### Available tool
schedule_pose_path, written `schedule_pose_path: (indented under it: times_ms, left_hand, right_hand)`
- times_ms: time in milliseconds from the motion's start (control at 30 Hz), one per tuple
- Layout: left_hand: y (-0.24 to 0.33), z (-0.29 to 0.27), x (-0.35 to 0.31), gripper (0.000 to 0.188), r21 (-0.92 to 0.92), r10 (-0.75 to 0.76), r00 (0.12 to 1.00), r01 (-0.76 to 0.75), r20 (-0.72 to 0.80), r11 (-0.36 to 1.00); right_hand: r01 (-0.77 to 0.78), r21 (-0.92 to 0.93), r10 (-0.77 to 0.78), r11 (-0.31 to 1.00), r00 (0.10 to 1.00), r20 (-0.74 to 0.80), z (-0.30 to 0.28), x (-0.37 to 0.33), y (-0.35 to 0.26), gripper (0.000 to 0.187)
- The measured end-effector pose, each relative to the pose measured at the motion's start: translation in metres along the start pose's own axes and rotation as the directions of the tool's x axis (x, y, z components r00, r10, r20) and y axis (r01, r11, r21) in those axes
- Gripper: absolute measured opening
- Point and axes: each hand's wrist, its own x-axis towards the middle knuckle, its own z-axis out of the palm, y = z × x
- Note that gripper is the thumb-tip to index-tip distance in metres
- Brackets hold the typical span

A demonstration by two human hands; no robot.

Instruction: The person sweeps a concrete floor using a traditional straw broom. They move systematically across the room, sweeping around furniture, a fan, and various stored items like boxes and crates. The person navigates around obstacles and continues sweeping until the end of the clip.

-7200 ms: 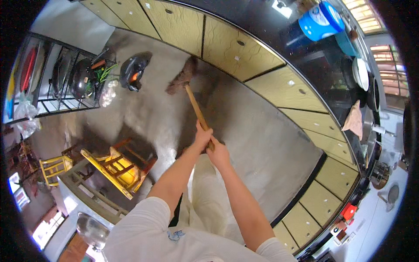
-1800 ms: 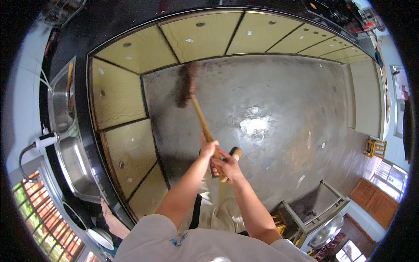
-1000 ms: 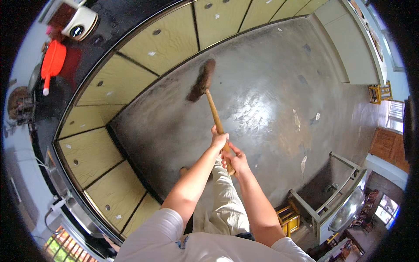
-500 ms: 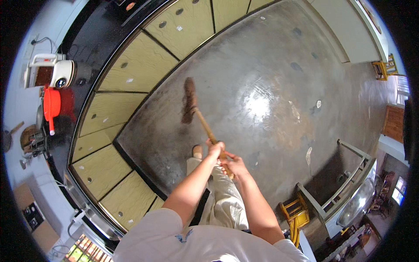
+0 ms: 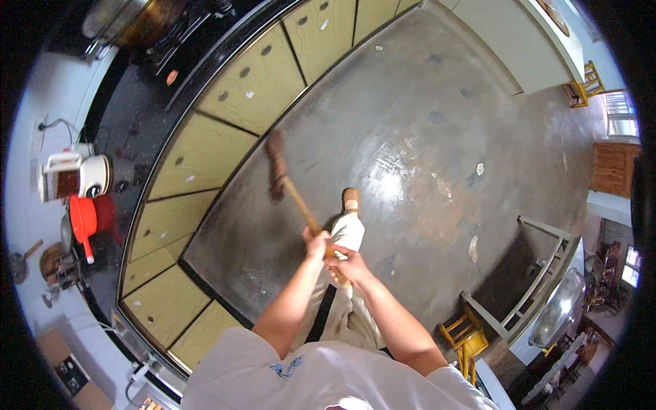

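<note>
My left hand [image 5: 316, 244] is closed round the wooden handle of a long broom [image 5: 298, 205]. My right hand [image 5: 350, 265] grips the same handle just behind it, closer to my body. The handle slants away to the left, and its dark reddish-brown head, blurred by motion, lies on the grey floor [image 5: 328, 116] near the cabinet base. Whether the head is bristle or cloth is hard to make out. Ahead of my hands, my foot in a brown shoe [image 5: 351, 197] stands on the floor.
Yellowish cabinets [image 5: 239, 89] under a black counter [image 5: 119, 130] curve along the left. A red pan [image 5: 83, 219] and a white appliance [image 5: 94, 179] stand on the counter. To the right are a metal-framed stand [image 5: 509, 314] and a yellow stool [image 5: 465, 335]; a pale cabinet [image 5: 506, 48] is far right.
The broom head has moved left, up to the cabinet base, with both hands still on the handle. One foot has stepped forward, and the view has shifted.
</note>
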Motion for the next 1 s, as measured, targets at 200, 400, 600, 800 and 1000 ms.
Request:
schedule_pose_path:
  times_ms: [200,400,600,800,1000]
  left_hand:
    - [0.024,-0.005,0.110,0.039,-0.181,-0.206,0.963,0.175,-0.175,0.968]
    - [0.083,0.129,0.100,0.030,-0.111,-0.471,0.859,0.498,0.201,0.860]
    - [0.122,0.278,0.072,0.074,0.115,-0.029,0.995,0.017,0.100,0.993]
    - [0.172,0.327,0.026,0.078,0.354,-0.126,0.934,-0.001,0.336,0.935]
    - [0.135,0.302,0.028,0.077,0.242,0.016,0.966,-0.081,0.258,0.967]
  right_hand:
    - [-0.137,-0.158,0.167,0.978,0.965,0.201,0.012,0.101,-0.079,0.059]
    - [-0.169,-0.062,0.173,0.984,0.983,0.068,-0.062,0.099,-0.185,0.055]
    - [0.024,0.210,0.008,0.977,0.989,-0.150,-0.141,0.061,-0.239,0.056]
    - [0.266,0.280,-0.182,0.922,0.938,-0.295,-0.150,0.033,-0.255,0.054]
    - [0.140,0.410,-0.122,0.901,0.990,-0.069,-0.170,0.010,-0.242,0.056]
